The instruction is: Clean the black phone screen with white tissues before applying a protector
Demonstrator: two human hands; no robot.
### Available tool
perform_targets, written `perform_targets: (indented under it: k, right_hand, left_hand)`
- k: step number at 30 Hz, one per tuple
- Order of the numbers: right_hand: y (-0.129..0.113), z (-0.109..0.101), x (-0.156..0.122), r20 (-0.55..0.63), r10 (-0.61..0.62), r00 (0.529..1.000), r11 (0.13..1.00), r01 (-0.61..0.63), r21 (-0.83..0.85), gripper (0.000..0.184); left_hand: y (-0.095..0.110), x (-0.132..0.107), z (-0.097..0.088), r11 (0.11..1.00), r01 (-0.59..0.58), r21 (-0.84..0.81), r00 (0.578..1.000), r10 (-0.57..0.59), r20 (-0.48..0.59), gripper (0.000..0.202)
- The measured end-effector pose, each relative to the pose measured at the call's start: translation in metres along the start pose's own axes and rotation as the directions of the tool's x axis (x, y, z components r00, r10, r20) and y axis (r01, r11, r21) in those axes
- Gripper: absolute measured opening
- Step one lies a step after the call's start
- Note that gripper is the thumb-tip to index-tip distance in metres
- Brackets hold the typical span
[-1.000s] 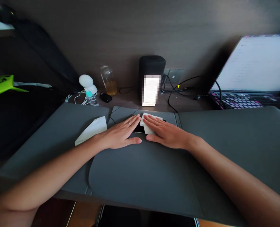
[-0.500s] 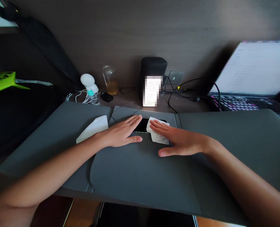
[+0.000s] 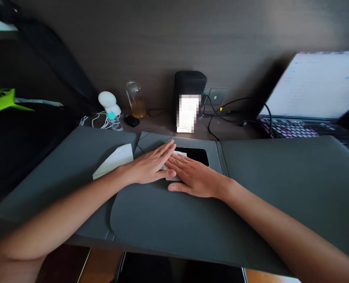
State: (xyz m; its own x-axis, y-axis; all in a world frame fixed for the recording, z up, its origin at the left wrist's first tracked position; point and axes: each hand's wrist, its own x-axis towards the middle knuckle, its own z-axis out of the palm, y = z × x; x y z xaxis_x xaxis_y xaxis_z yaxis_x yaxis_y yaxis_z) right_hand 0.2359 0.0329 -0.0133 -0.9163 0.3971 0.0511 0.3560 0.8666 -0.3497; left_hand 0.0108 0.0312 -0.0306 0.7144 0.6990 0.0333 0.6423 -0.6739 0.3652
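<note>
A black smartphone [image 3: 198, 155] lies flat on the grey desk mat, its right part uncovered. My left hand [image 3: 155, 163], with a ring on one finger, rests over the phone's left end, fingers stretched out. Flat on a white tissue [image 3: 174, 178] lies my right hand [image 3: 195, 177], pressing it against the phone's left part. The fingertips of both hands meet there, and much of the tissue is hidden beneath them. Another folded white tissue [image 3: 115, 160] lies on the mat beyond my left forearm.
Along the back stand a black speaker [image 3: 190, 82] with a lit, blurred-out screen before it, a glass bottle [image 3: 137, 104] of amber liquid, a small clear bottle [image 3: 114, 121] and a black fob-like item [image 3: 131, 120]. An open laptop [image 3: 313, 90] stands at right, near black cables [image 3: 211, 125].
My right hand has slid left along the phone with the tissue beneath it, up against my left hand. The phone's right end is now uncovered. My left hand stays in place.
</note>
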Motion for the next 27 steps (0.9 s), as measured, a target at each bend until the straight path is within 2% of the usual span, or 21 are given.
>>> perform_targets:
  k: [4, 9, 15, 18, 24, 27]
  right_hand:
    - [0.004, 0.004, 0.003, -0.064, 0.032, 0.997, 0.998, -0.035, -0.049, 0.081]
    - [0.011, -0.004, 0.000, -0.093, 0.090, 0.992, 0.992, -0.097, -0.075, 0.081]
    - [0.025, -0.022, -0.020, -0.042, 0.191, 0.981, 0.980, -0.193, -0.051, 0.073]
    - [0.031, -0.026, -0.029, -0.009, 0.200, 0.980, 0.980, -0.200, 0.001, 0.068]
    - [0.037, -0.019, -0.036, -0.027, 0.157, 0.987, 0.987, -0.158, -0.041, 0.079]
    - [0.035, -0.016, -0.038, -0.053, 0.196, 0.979, 0.978, -0.199, -0.070, 0.081]
  left_hand:
    - [0.000, 0.000, 0.000, 1.000, 0.013, 0.008, 1.000, -0.013, 0.007, 0.084]
    - [0.003, 0.001, -0.003, 0.999, 0.031, 0.017, 0.999, -0.031, 0.026, 0.081]
    - [0.002, 0.002, -0.002, 0.999, 0.036, 0.022, 0.998, -0.037, 0.048, 0.083]
    - [0.001, 0.002, -0.001, 0.999, 0.034, 0.028, 0.998, -0.035, 0.044, 0.082]
    - [0.000, 0.002, 0.001, 0.999, 0.031, 0.043, 0.999, -0.033, 0.043, 0.081]
    - [0.000, 0.002, 0.002, 0.998, 0.030, 0.046, 0.999, -0.032, 0.038, 0.080]
